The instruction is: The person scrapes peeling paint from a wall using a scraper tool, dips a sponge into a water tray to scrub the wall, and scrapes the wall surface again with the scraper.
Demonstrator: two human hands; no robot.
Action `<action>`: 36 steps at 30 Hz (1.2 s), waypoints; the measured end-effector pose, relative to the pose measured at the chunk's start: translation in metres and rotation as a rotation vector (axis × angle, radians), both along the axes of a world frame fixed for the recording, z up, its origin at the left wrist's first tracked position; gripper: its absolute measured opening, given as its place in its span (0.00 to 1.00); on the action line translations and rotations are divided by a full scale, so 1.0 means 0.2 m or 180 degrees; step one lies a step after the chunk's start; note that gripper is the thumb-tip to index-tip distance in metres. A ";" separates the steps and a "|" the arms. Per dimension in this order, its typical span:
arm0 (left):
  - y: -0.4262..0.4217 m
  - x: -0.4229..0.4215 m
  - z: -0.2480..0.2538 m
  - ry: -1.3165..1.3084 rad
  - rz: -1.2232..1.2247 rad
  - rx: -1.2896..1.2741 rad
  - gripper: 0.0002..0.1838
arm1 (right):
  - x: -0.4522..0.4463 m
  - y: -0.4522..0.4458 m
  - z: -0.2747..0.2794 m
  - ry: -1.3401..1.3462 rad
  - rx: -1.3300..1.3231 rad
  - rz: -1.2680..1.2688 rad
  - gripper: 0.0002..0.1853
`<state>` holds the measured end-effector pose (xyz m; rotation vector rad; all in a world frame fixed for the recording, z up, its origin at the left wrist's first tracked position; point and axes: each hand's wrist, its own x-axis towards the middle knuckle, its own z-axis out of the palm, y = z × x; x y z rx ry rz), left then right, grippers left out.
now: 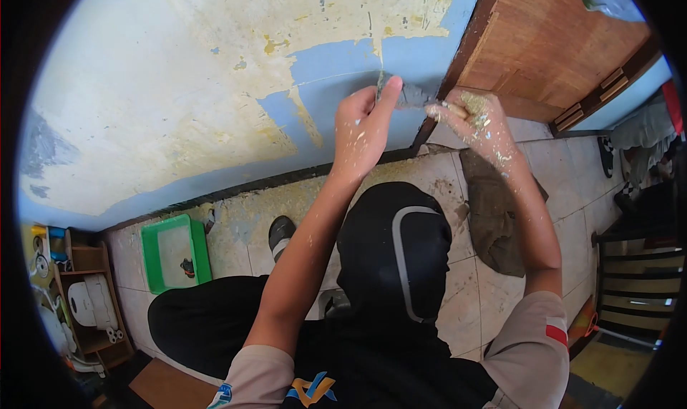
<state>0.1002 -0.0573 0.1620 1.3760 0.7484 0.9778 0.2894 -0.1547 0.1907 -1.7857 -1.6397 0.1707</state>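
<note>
The right hand [481, 128] clasps the scraper [415, 96] by its handle and the left hand [363, 131] pinches its blade, just in front of the patchy blue-and-cream wall [172, 101], with a brown door [554, 40] right of the grip and a green tray [199, 248] down to its left

The peeling cream-and-blue painted wall [179, 87] is brightly lit, and a soft shadow is cast on it beside the bare, flake-speckled left hand [361, 133]. Straight lines are bowed by wide-angle distortion; the brown wooden shelf [87, 258] is visibly stretched, and the corners are blacked out.
</note>
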 end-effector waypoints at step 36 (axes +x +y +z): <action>0.34 -0.62 -0.16 0.1643 0.0144 0.4811 0.25 | -0.96 0.34 -0.52 0.3657 0.0069 -0.0166 0.19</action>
